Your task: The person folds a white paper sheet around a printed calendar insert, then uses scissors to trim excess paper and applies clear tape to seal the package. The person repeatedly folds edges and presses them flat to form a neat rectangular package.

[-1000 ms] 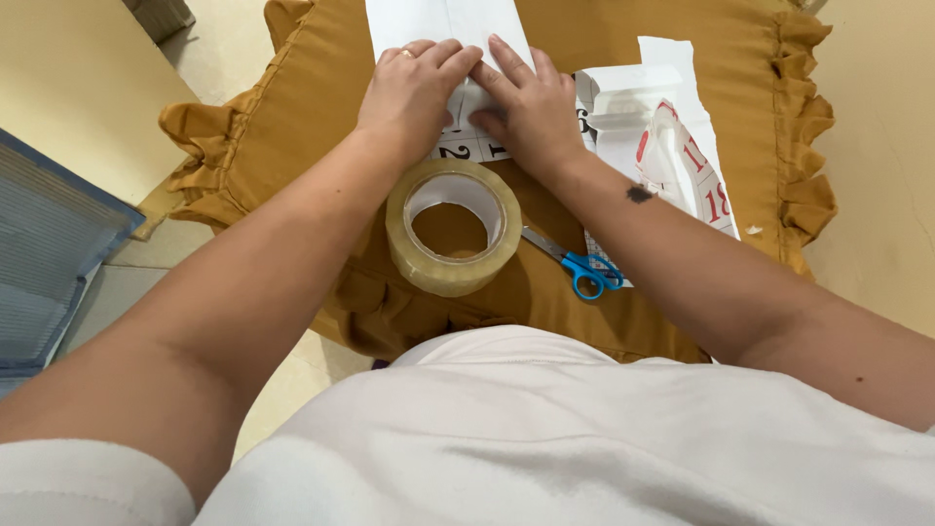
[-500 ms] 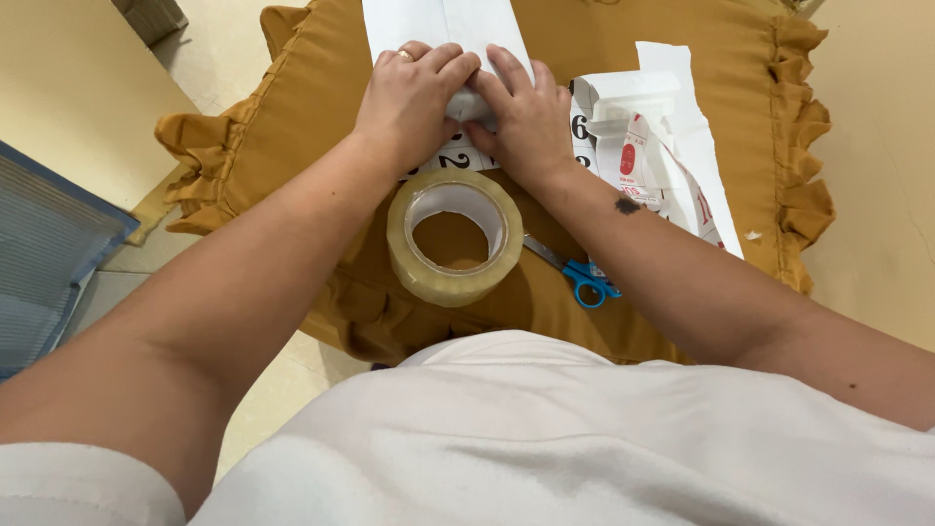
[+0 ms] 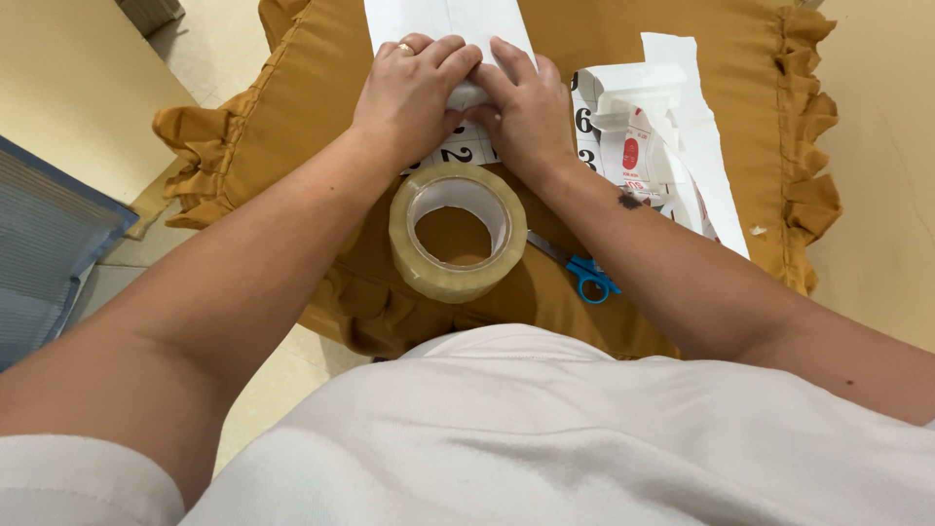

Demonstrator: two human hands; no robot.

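Far left there's a blue-grey ribbed bin [image 3: 44, 253] sitting on the floor, well apart from everything else. Next comes the mustard-yellow ruffled cushion [image 3: 292, 107] that carries all the stuff. The left hand [image 3: 414, 93] is curled down with its fingers bent, pressing on a small white folded packet [image 3: 474, 94] that lies on the sheet of white paper [image 3: 443, 19] near the top middle of the cushion. The right hand [image 3: 526, 112] meets it from the other side, fingers also bent over the same packet, so both hands grip it together. Just below the wrists sits a roll of clear packing tape [image 3: 458, 234], lying flat. Right of that, blue-handled scissors [image 3: 581, 273] poke out from under the right forearm. Further right is a pile of printed white paper scraps [image 3: 672, 146].
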